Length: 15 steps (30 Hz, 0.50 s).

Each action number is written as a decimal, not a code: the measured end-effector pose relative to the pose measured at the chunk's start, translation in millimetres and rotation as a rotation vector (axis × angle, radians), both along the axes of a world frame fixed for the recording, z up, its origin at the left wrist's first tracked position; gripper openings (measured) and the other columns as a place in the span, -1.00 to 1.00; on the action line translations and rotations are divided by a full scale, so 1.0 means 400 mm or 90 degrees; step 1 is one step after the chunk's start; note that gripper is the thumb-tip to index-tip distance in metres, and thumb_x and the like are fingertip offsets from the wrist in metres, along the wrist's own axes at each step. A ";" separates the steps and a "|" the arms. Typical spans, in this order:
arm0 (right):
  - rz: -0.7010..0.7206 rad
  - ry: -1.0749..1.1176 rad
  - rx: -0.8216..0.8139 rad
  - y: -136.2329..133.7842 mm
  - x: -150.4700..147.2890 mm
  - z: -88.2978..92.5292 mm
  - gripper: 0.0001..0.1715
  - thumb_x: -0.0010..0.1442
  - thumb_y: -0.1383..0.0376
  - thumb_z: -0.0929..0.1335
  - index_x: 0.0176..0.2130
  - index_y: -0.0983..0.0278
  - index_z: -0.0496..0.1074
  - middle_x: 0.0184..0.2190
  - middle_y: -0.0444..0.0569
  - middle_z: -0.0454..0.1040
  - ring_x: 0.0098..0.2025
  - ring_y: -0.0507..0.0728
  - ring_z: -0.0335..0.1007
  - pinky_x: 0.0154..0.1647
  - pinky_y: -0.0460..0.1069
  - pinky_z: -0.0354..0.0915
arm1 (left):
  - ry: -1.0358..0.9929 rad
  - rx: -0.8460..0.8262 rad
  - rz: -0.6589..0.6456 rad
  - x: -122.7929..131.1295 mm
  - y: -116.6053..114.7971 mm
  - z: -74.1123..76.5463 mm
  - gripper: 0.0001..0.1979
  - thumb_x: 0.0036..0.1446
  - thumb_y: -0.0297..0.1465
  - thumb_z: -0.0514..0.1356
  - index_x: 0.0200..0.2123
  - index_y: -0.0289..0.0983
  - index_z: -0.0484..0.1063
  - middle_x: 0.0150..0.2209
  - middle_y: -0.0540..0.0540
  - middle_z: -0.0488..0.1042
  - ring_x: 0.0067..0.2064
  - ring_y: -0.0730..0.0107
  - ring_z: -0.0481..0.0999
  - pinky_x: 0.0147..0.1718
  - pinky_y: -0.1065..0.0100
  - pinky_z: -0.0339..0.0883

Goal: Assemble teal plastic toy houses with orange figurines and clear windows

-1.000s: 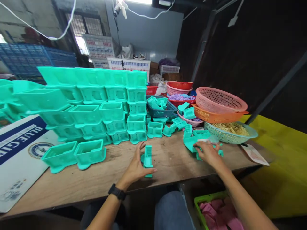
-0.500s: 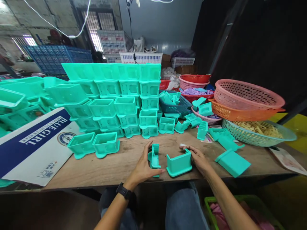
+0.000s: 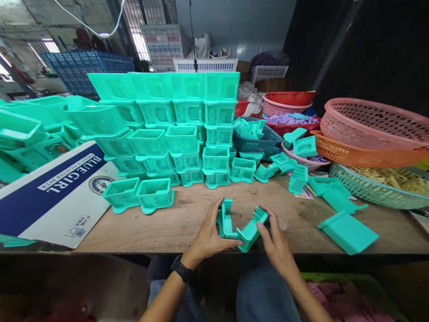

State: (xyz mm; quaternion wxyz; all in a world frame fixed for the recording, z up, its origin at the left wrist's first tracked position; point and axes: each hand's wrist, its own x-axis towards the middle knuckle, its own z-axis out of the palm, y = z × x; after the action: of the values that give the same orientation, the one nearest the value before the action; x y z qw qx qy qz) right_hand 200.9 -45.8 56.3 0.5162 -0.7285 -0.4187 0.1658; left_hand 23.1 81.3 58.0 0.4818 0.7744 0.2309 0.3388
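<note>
My left hand (image 3: 213, 231) grips a green plastic piece (image 3: 227, 220) with an upright wall, thumb along its near side and fingers behind it. In my right hand (image 3: 273, 235) is a second green plastic piece (image 3: 250, 231), tilted, with ridges along its upper end. The near corners of the two pieces meet or almost touch at the table's front edge, forming a V that opens away from me. Left of my hands stand two green plastic boxes (image 3: 154, 194), side by side and open at the top.
Stacked green boxes (image 3: 187, 105) rise behind. A white carton (image 3: 77, 197) leans at left. Loose green parts (image 3: 350, 230) lie at right on the wooden table (image 3: 140, 235), before stacked plastic baskets (image 3: 372, 145). A green bin of pink pieces (image 3: 331, 297) sits below.
My right hand has turned its piece and brought it left, against or close to the left one. My left hand keeps its grip. The view has shifted slightly.
</note>
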 end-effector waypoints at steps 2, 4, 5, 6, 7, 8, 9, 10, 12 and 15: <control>0.097 0.017 -0.016 0.034 0.017 0.009 -0.28 0.37 -0.18 0.20 0.32 0.12 0.26 0.34 0.12 0.36 0.41 0.32 0.22 0.42 0.32 0.13 | 0.010 -0.013 -0.011 -0.016 -0.003 0.003 0.26 -0.22 -0.18 0.63 0.46 -0.14 0.01 0.45 -0.34 0.11 0.48 -0.23 0.11 0.42 -0.23 0.06; 0.158 0.031 -0.025 0.056 0.027 0.015 -0.25 0.37 -0.18 0.21 0.36 0.11 0.25 0.37 0.08 0.33 0.47 0.29 0.11 0.46 0.30 0.07 | 0.024 -0.028 -0.008 -0.034 -0.006 0.003 0.31 -0.24 -0.18 0.64 0.47 -0.14 -0.02 0.47 -0.35 0.08 0.49 -0.25 0.08 0.43 -0.25 0.05; 0.178 0.036 -0.027 0.060 0.029 0.016 -0.24 0.38 -0.19 0.20 0.38 0.11 0.24 0.39 0.07 0.30 0.49 0.28 0.06 0.48 0.30 0.04 | 0.032 -0.035 -0.003 -0.042 -0.007 0.003 0.33 -0.24 -0.17 0.64 0.48 -0.13 -0.04 0.48 -0.35 0.06 0.49 -0.26 0.06 0.43 -0.26 0.03; 0.194 0.037 -0.026 0.059 0.029 0.015 -0.21 0.38 -0.19 0.21 0.40 0.10 0.22 0.41 0.07 0.27 0.51 0.27 0.02 0.49 0.30 0.01 | 0.042 -0.041 0.002 -0.050 -0.008 0.002 0.33 -0.24 -0.17 0.64 0.49 -0.13 -0.06 0.49 -0.35 0.04 0.50 -0.27 0.05 0.43 -0.26 0.02; 0.213 0.035 -0.023 0.053 0.029 0.012 -0.16 0.36 -0.20 0.23 0.44 0.10 0.17 0.44 0.08 0.23 0.52 0.29 -0.02 0.49 0.31 0.00 | 0.052 -0.045 0.006 -0.056 -0.009 0.001 0.34 -0.22 -0.16 0.63 0.49 -0.13 -0.08 0.49 -0.35 0.02 0.50 -0.27 0.04 0.44 -0.27 0.01; 0.235 0.029 -0.022 0.044 0.029 0.008 -0.08 0.33 -0.21 0.28 0.47 0.10 0.09 0.47 0.10 0.18 0.53 0.31 -0.05 0.49 0.33 0.01 | 0.061 -0.047 0.008 -0.061 -0.009 0.000 0.34 -0.21 -0.14 0.63 0.49 -0.13 -0.10 0.50 -0.35 0.01 0.50 -0.27 0.03 0.44 -0.27 0.01; 0.256 0.018 -0.027 0.033 0.029 0.003 0.04 0.27 -0.22 0.35 0.50 0.09 0.00 0.49 0.11 0.11 0.53 0.34 -0.07 0.47 0.35 0.03 | 0.070 -0.046 0.006 -0.065 -0.008 -0.001 0.34 -0.21 -0.13 0.62 0.49 -0.13 -0.10 0.50 -0.36 0.00 0.50 -0.27 0.02 0.44 -0.27 0.01; 0.275 0.001 -0.040 0.023 0.029 -0.003 0.20 0.18 -0.21 0.44 0.53 0.08 -0.09 0.51 0.12 0.05 0.54 0.37 -0.10 0.46 0.37 0.05 | 0.077 -0.044 0.001 -0.066 -0.007 -0.002 0.34 -0.20 -0.11 0.62 0.49 -0.14 -0.11 0.50 -0.36 0.00 0.50 -0.28 0.02 0.43 -0.27 0.02; 0.305 -0.048 -0.077 0.008 0.032 -0.013 0.49 0.00 -0.12 0.58 0.54 0.06 -0.26 0.54 0.15 -0.05 0.54 0.42 -0.13 0.44 0.39 0.08 | 0.082 -0.035 -0.015 -0.066 -0.003 -0.003 0.34 -0.22 -0.09 0.62 0.48 -0.14 -0.09 0.50 -0.35 0.01 0.50 -0.29 0.03 0.43 -0.26 0.04; 0.339 -0.130 -0.083 0.013 0.039 -0.018 0.59 -0.04 0.02 0.62 0.55 0.07 -0.37 0.54 0.20 -0.07 0.52 0.45 -0.10 0.44 0.38 0.10 | 0.072 -0.022 -0.038 -0.063 0.003 -0.002 0.29 -0.22 -0.06 0.61 0.46 -0.15 -0.03 0.47 -0.34 0.07 0.49 -0.25 0.08 0.43 -0.23 0.06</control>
State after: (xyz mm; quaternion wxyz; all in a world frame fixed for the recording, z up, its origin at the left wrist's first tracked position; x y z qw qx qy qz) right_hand 216.3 -40.7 48.9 0.3616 -0.6377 -0.6335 0.2476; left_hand -1.9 82.3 57.3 0.4913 0.7906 0.2403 0.2755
